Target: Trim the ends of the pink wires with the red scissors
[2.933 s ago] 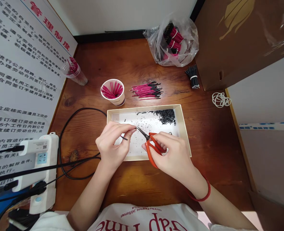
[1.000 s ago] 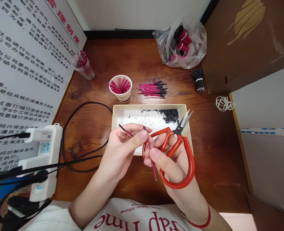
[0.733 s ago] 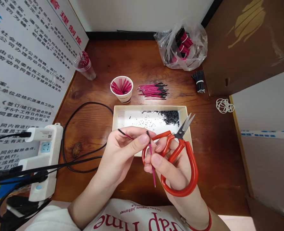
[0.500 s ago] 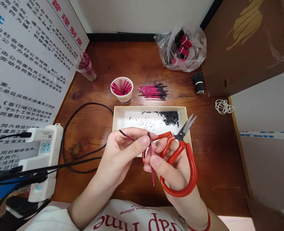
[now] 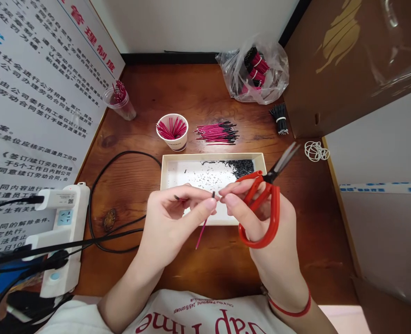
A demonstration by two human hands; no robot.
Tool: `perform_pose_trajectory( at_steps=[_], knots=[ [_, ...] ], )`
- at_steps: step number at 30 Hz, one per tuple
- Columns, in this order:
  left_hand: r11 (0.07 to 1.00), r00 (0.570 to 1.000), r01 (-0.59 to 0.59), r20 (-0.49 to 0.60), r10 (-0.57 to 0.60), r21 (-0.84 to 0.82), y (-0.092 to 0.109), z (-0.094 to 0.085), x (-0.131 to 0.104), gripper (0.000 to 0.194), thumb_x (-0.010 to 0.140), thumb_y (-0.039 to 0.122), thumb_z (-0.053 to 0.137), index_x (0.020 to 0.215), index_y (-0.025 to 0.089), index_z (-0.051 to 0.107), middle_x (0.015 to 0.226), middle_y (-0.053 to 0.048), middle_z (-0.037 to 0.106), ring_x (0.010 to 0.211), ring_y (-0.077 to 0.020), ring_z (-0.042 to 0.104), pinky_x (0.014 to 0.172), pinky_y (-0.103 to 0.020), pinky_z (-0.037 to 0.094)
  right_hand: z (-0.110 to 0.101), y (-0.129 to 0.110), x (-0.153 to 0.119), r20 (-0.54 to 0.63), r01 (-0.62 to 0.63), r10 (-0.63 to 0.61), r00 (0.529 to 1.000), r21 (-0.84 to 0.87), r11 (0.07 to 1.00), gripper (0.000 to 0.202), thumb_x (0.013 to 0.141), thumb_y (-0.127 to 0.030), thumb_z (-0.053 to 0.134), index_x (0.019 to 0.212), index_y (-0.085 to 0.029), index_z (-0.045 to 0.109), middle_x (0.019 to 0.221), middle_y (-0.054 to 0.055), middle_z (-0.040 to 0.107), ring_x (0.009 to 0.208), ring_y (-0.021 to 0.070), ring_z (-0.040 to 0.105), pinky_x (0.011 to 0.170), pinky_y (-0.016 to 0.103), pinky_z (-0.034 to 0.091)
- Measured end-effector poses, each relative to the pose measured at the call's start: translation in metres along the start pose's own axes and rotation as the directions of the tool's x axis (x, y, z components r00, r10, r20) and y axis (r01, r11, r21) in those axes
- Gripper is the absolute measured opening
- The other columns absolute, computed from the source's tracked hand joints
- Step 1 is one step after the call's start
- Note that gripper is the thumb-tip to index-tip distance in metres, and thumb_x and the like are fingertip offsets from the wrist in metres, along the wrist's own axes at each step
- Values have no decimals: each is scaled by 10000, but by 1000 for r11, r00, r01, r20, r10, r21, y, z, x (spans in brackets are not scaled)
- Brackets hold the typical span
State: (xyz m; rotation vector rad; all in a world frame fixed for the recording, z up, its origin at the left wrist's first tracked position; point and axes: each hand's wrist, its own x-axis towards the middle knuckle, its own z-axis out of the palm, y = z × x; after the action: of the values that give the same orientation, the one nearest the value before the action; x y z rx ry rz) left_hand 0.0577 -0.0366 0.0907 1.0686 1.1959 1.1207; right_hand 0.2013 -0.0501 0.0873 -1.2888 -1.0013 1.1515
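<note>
My left hand [image 5: 172, 220] pinches a thin pink wire [image 5: 201, 234] with a black end between thumb and forefinger, over the front of a shallow cream box [image 5: 163, 174]. Another wire's dark end shows at the base of its forefinger. My right hand [image 5: 266, 218] has red-handled scissors [image 5: 275, 213] hooked around it, blades pointing up and to the right. Its thumb and forefinger meet near the wire's black end; anything tiny between them is too small to tell. Black trimmings [image 5: 243, 168] lie in the box.
Behind the box stand a paper cup of pink wires [image 5: 179, 144] and a pile of pink-black wires [image 5: 215, 133]. Farther back are a plastic bag [image 5: 275, 76] and a plastic cup [image 5: 125, 110]. A power strip [image 5: 66, 236] and black cables lie left; white bands [image 5: 317, 151] lie right.
My right hand has let go of the wire's lower part and moved up and right to its black end, scissors with it. The wire's free end now slants down-left.
</note>
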Motion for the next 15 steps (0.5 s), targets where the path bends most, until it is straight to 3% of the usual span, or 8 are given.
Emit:
perform_pose_trajectory(
  at_steps=[3, 6, 10, 15],
  knots=[
    [978, 994, -104, 57, 95, 179, 2, -1, -3, 134, 770, 110, 759, 762, 236, 805, 658, 30, 731, 601, -89, 569, 574, -197, 469, -5, -7, 8, 95, -52, 52, 994, -5, 999, 169, 759, -220, 839, 787, -231, 673, 769, -32, 730, 709, 136, 704, 641, 229, 591],
    [965, 986, -145, 108, 124, 218, 4, -3, -4, 134, 779, 109, 745, 757, 227, 804, 639, 26, 715, 600, -92, 549, 591, -211, 461, -12, -13, 16, 178, -161, 160, 971, -7, 987, 270, 684, -266, 902, 731, -220, 640, 698, -41, 685, 644, 130, 669, 592, 231, 564],
    [996, 966, 88, 247, -81, -18, 1, -6, -3, 92, 793, 176, 772, 727, 236, 794, 629, 25, 718, 592, -90, 585, 579, -200, 461, -20, -16, 26, 355, -298, 265, 897, 43, 953, 327, 666, -345, 913, 745, -207, 627, 646, -51, 641, 575, 119, 633, 558, 244, 535],
    [853, 887, 404, 371, -277, -331, 3, -4, -2, 127, 729, 298, 869, 665, 229, 783, 595, 25, 724, 598, -73, 627, 650, -171, 490, -17, -18, 28, 432, -330, 252, 866, 117, 937, 330, 692, -360, 900, 754, -208, 613, 659, -49, 657, 608, 125, 663, 604, 253, 557]
  ],
)
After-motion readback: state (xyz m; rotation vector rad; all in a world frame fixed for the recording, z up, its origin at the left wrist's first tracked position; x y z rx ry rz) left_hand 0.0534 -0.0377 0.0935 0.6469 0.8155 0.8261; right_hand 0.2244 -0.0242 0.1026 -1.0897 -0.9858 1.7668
